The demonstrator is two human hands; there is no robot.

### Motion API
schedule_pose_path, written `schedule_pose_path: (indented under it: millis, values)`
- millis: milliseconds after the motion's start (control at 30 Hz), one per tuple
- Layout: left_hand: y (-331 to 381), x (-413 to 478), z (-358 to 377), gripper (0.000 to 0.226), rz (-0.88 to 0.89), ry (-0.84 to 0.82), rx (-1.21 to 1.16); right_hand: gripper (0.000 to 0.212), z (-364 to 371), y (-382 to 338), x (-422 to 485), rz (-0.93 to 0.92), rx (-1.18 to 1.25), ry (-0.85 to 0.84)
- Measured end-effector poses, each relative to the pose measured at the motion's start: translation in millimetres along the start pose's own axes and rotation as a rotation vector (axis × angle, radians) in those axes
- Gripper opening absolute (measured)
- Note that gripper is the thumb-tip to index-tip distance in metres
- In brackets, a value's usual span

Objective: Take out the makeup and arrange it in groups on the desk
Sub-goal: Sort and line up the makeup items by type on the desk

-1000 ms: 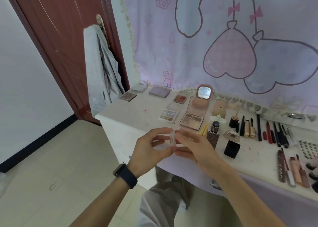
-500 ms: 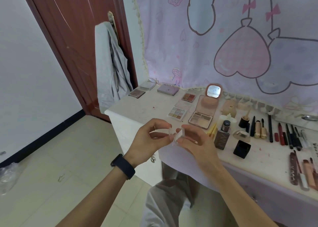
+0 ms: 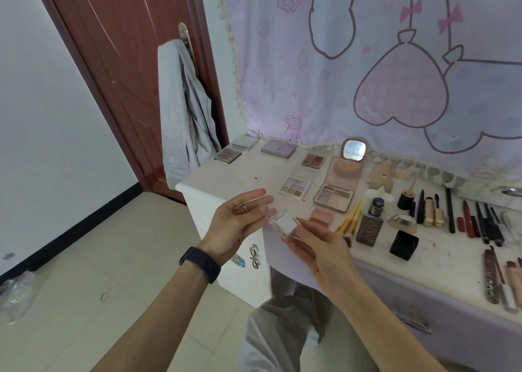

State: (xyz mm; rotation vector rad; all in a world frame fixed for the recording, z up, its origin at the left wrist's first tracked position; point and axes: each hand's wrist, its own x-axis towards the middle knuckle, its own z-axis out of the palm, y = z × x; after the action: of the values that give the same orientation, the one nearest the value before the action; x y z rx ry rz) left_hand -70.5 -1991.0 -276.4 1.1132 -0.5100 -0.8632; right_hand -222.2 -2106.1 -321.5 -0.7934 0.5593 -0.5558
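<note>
Head view looks down on the small clear square case with a pale shimmery pan (image 3: 284,224). It is held in the air on the near-left side of the open pink palette with the upright mirror lid (image 3: 336,193), roughly over the edge of the white worktop (image 3: 223,174).

My right grip (image 3: 319,247) has the case, fingers curled under the base and thumb on its near rim. My left grip (image 3: 240,222) is spread with straight fingers. Their tips are at the case's clear flip lid, which stands open. I can't tell whether they pinch the lid or only touch it.

I judge this as the sorting step: the case is out, opened to show its shade, and not yet set down. The flat pans are gathered round the pink palette. A nine-pan square palette (image 3: 295,186) lies just left of it and a small pink blush pan (image 3: 321,216) just on its near side. The dark pencils and tubes (image 3: 480,219) lie well to its right.

The case most likely belongs with the pans, on the bare patch left of the blush pan. For that, the left grip has to come off the lid and the right grip has to lower the case flat. It should land far enough in from the worktop's edge, and it should not nudge the blush pan.
</note>
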Motion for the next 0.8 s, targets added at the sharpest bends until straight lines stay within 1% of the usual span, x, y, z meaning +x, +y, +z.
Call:
schedule_pose_path:
  millis: [67,133,200,267,367,433,533,633,733,800]
  values:
    - [-6.3,-0.8,2.2,0.035,-0.042,0.097,0.052,0.019,3.1,8.1,1.8,-0.068,-0.068,0.059]
    - [-12.8,-3.3,4.5,0.037,-0.108,0.181,0.178,0.017,4.9,15.3,2.9,-0.125,-0.125,0.106]
    - [-18.3,-5.1,6.8,0.042,-0.187,0.208,0.276,0.018,4.9,21.9,3.6,-0.190,-0.194,0.133]
    - [-21.7,-5.2,9.7,0.045,-0.228,0.212,0.326,0.020,4.3,28.7,3.8,-0.248,-0.264,0.138]
    - [-22.7,-2.3,12.6,0.047,-0.188,0.235,0.431,0.023,5.4,37.7,2.6,-0.303,-0.330,0.134]
    - [-22.5,0.7,13.2,0.048,-0.140,0.248,0.526,0.021,6.2,41.6,1.7,-0.333,-0.347,0.134]
    - [-23.2,2.7,16.4,0.056,-0.098,0.242,0.619,0.019,6.3,44.6,1.3,-0.363,-0.339,0.155]
    - [-23.8,2.5,22.5,0.066,-0.064,0.271,0.692,0.021,6.0,45.6,2.5,-0.408,-0.424,0.174]
    - [-23.8,4.4,27.5,0.065,-0.019,0.340,0.756,0.021,5.5,45.4,4.6,-0.402,-0.412,0.184]
    - [-24.5,6.4,29.9,0.067,-0.010,0.354,0.783,0.020,5.8,43.3,6.4,-0.391,-0.417,0.181]
